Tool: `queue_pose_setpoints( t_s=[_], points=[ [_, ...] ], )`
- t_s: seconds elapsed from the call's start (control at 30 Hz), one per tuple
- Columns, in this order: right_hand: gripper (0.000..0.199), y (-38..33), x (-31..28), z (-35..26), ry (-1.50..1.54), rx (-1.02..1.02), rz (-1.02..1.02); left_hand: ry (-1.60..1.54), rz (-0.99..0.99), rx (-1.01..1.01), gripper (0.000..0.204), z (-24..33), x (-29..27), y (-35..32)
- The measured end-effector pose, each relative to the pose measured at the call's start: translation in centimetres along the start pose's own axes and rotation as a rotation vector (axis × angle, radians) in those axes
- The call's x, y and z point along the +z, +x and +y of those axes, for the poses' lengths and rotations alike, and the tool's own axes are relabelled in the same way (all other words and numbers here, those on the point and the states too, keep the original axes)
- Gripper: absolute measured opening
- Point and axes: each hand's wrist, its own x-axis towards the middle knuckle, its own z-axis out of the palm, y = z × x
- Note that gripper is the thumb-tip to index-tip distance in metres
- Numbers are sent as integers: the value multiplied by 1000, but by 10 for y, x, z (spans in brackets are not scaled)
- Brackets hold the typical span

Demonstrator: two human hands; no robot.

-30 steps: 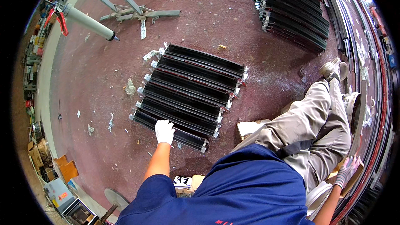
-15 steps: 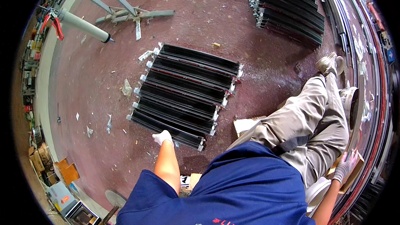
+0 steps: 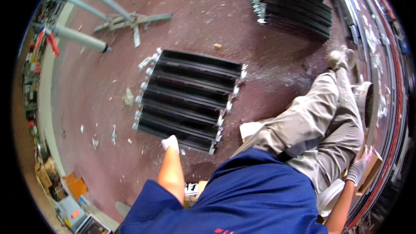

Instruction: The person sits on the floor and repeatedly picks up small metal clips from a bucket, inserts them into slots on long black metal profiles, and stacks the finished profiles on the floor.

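Note:
A row of long black profiles point(image 3: 190, 97) with pale clips or fittings at both ends lies on the floor before me. At the near edge of the row is my left hand point(image 3: 170, 142), in a white glove; its fingers are too blurred to make out, and I cannot tell whether it touches the nearest profile. Far to the right, my right hand point(image 3: 357, 170) wears a grey striped glove with pinkish fingertips. Its fingers stretch out along a cardboard box point(image 3: 372, 172) at my side, and I see nothing held in them.
A second stack of black profiles point(image 3: 294, 6) lies at the far right. Long metal bars point(image 3: 379, 82) run along the right side. Far left are a metal stand point(image 3: 130, 19) and a caulking gun point(image 3: 80, 36). Scraps litter the red floor point(image 3: 99, 104). My outstretched legs point(image 3: 312, 112) point right.
The view has shifted slightly and blurred, so the stand, caulking gun and profiles sit a little further left. Both hands keep nearly the same places.

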Motion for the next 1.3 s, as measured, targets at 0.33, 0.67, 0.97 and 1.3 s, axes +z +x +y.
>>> queue_pose_setpoints(
  t_s=[0.33,0.67,0.97,1.3],
  points=[
    [43,15,19,-47,404,176,270,213,491,1271,74,192,67,-123],
    [54,11,17,-92,762,382,201,307,-138,1873,64,395,317,-308],
    [51,30,20,-96,958,545,191,670,-224,2012,64,540,493,-436],
    [48,32,28,-91,1029,594,209,535,-107,1823,30,596,486,-456]
  ],
)
